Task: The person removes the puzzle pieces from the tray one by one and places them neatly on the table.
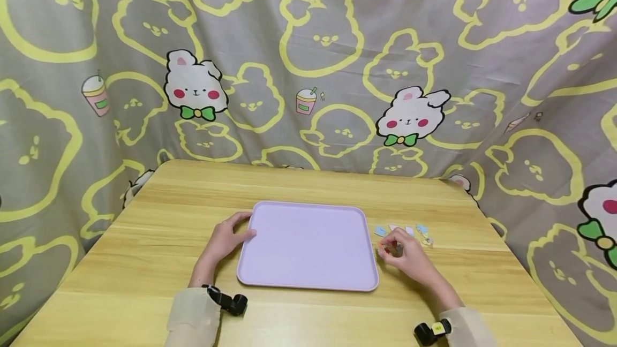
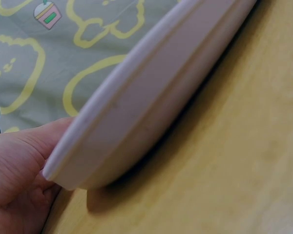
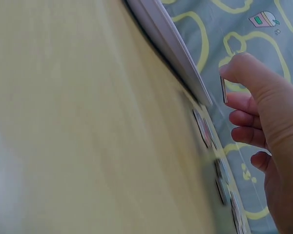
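A pale purple rectangular tray (image 1: 306, 245) lies on the wooden table, its inside bare. My left hand (image 1: 225, 239) grips the tray's left edge, the thumb over the rim and the other fingers along the outer side. Just past the tray's right edge, my right hand (image 1: 409, 258) pinches a small thin flat piece (image 3: 223, 89) between thumb and index finger, seen edge-on in the right wrist view. It looks like a puzzle piece. Several similar pieces (image 1: 380, 231) in light blue, white and yellow lie beyond and around this hand, some partly hidden by it.
The wooden table (image 1: 144, 261) stretches around the tray on all sides. Behind and beside it hangs a grey curtain (image 1: 260, 31) with yellow outlines and white bunny faces. A black wrist camera (image 1: 231, 303) sits on each forearm, over light sleeves.
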`<state>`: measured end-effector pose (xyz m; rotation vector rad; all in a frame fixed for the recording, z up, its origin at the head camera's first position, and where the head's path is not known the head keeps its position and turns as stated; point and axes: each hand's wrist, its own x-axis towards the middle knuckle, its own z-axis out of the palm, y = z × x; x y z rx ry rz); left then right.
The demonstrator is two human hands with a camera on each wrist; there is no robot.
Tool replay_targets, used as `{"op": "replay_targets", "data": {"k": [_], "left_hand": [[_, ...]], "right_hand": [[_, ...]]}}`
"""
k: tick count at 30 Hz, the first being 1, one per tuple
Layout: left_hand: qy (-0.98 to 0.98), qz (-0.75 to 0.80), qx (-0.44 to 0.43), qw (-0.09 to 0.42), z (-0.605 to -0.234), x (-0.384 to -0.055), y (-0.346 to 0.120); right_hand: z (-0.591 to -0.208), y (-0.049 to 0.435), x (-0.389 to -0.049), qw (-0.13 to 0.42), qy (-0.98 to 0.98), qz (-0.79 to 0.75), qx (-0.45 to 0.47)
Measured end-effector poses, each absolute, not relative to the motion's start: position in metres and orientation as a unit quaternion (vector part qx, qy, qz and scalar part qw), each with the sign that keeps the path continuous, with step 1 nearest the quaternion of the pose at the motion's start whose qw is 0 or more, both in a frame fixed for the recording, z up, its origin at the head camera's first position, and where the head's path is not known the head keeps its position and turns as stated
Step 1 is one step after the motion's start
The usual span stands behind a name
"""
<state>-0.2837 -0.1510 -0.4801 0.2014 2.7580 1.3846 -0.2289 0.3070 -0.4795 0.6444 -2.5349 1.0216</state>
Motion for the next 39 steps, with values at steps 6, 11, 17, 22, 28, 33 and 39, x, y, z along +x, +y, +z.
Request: {"op": "replay_targets", "data": {"k": [6, 11, 17, 22, 28, 33, 39], "left_hand": [[0.893, 0.445, 0.066, 0.024, -0.479, -0.283, -0.152], [0.894, 0.443, 0.065, 0.023, -0.479, -0.283, -0.152], [0.893, 0.445, 0.065, 0.023, -0.479, -0.284, -0.153], [0.892, 0.445, 0.068, 0.024, -0.480, -0.284, -0.153], [0.891, 0.448, 0.068, 0.025, -0.481, -0.286, -0.153], [0.892, 0.445, 0.069, 0.023, -0.481, -0.286, -0.153], [0.892, 0.446, 0.070, 0.022, -0.482, -0.286, -0.153]], "right_hand": [[-0.478, 0.320, -0.225, 0.173, -0.900, 0.339, 0.214], [-0.477, 0.328, -0.222, 0.189, -0.906, 0.320, 0.205], [-0.477, 0.337, -0.219, 0.187, -0.915, 0.298, 0.200], [-0.477, 0.347, -0.215, 0.197, -0.915, 0.287, 0.203], [-0.479, 0.362, -0.210, 0.192, -0.918, 0.292, 0.185], [-0.480, 0.373, -0.208, 0.196, -0.919, 0.289, 0.181], [-0.481, 0.384, -0.204, 0.195, -0.925, 0.281, 0.167]]}}
